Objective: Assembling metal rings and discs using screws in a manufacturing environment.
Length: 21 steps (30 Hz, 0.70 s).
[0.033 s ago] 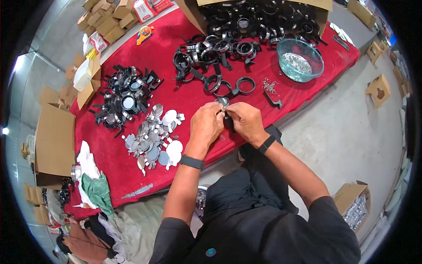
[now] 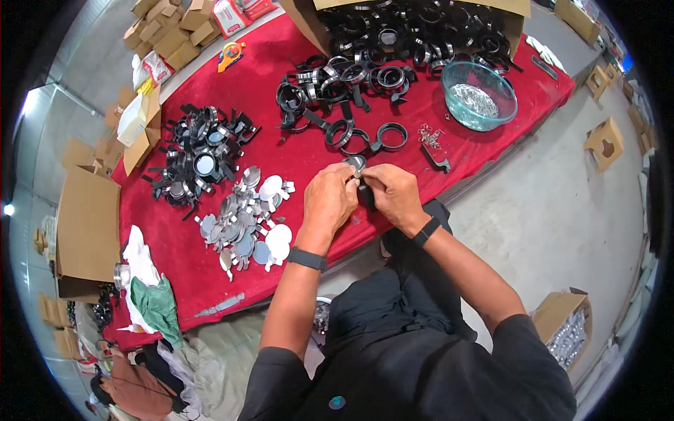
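Note:
Between my two hands, at the table's near edge, is a black ring-shaped part with a round silvery face (image 2: 357, 162). My left hand (image 2: 330, 198) is closed on its left side. My right hand (image 2: 394, 194) pinches at its right edge, and whether a small piece is between those fingertips is hidden. A black tab (image 2: 366, 197) hangs below the fingers. Just beyond lie several empty black rings with tabs (image 2: 392, 137). Silvery and white discs with small tabs (image 2: 242, 223) are heaped left of my left hand.
A glass bowl (image 2: 479, 126) holds small shiny metal pieces; small wire clips (image 2: 430, 136) and a dark bracket (image 2: 437, 160) lie nearer. Black rings with discs (image 2: 203, 151) are piled left. A cardboard box (image 2: 519, 35) of black rings stands behind. Another person (image 2: 140, 386) is at lower left.

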{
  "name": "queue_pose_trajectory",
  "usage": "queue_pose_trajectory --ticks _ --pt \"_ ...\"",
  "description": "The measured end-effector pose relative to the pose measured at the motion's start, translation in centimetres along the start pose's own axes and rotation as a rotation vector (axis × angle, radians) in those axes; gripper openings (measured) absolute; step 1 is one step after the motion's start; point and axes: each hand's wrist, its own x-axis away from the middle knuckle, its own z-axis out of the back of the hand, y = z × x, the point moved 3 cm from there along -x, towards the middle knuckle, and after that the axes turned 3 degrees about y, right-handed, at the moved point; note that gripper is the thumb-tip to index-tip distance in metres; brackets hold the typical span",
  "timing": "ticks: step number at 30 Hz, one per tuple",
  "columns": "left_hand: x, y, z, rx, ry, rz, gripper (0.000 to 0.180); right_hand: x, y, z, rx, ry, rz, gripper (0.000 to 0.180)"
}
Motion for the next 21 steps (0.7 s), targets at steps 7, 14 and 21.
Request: queue_pose_trajectory --ticks 7,14,21 --pt "-0.2 0.1 -0.1 0.012 -0.014 0.051 0.027 1.8 0.0 -0.3 -0.076 0.061 -0.145 0.021" --pt "-0.4 0.6 -0.4 -0.02 0.015 0.088 0.027 2.2 0.4 -0.1 -0.053 0.028 -0.071 0.025" --pt "-0.4 0.4 -0.2 -0.025 0.024 0.097 0.026 2.4 -0.6 0.7 -0.01 0.005 -0.053 0.03"
